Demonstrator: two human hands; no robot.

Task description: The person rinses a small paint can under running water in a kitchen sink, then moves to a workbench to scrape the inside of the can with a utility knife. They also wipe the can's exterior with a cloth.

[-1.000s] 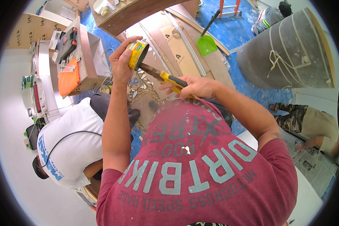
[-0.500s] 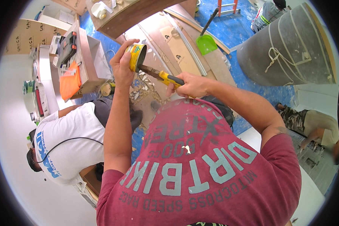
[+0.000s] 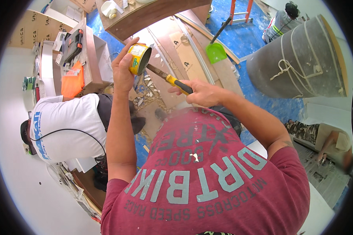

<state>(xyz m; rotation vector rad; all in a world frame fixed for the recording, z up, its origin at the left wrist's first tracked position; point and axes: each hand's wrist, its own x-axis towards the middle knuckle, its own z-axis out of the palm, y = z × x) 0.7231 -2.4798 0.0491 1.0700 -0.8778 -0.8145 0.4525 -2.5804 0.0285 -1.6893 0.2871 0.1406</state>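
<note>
A yellow tin can (image 3: 135, 59) is held up in my left hand (image 3: 123, 69), fingers wrapped round its side. The can is tilted with its dark open mouth toward the right. My right hand (image 3: 203, 92) grips a putty knife (image 3: 178, 83) by its black and yellow handle. The stained blade points at the can's mouth, its tip close to the rim. Whether the tip touches the can I cannot tell. What is inside the can is hidden in shadow.
A curved wooden counter (image 3: 153, 17) stands ahead. Debris (image 3: 147, 96) litters the floor below. A green dustpan (image 3: 215, 53), a big roped grey cylinder (image 3: 294, 58) and an orange ladder (image 3: 241, 11) lie beyond. Co-workers bend at left (image 3: 70, 125), far right (image 3: 329, 141) and back right (image 3: 280, 21).
The putty knife has drawn slightly back from the can's mouth, and the can has turned a little. The co-worker at left has shifted.
</note>
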